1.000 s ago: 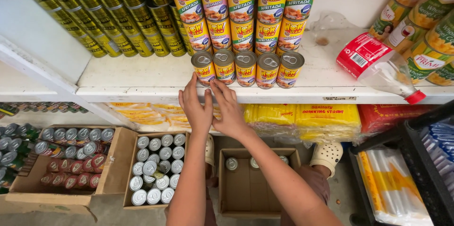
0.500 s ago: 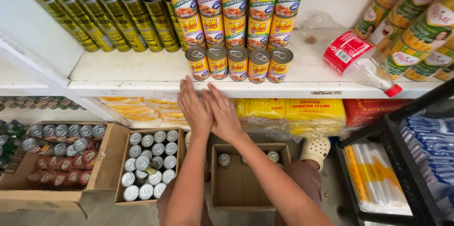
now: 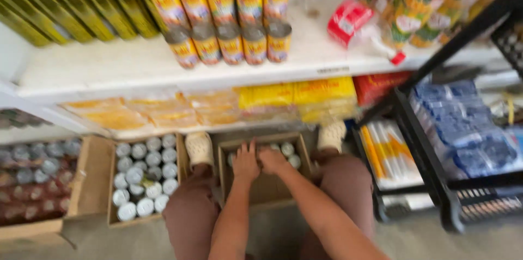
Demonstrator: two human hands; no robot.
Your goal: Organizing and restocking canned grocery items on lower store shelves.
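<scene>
cans point(image 3: 287, 150) in box point(image 3: 265, 190), shelf point(image 3: 163, 72) behind

Both hands point(image 3: 259, 162) sit low inside an open cardboard box point(image 3: 267, 189), whose walls close them in at 3 and 9 o'clock, with a few cans point(image 3: 290, 154) filling its 12 o'clock end; the bare box floor toward 6 o'clock is free. The knees point(image 3: 190, 211) flank the box on both sides. Straight up at 12 o'clock the way is open to the white shelf point(image 3: 163, 72), where a row of tins point(image 3: 231, 42) crowds its front edge, and a black wire rack point(image 3: 436, 173) blocks 3 o'clock.
</scene>
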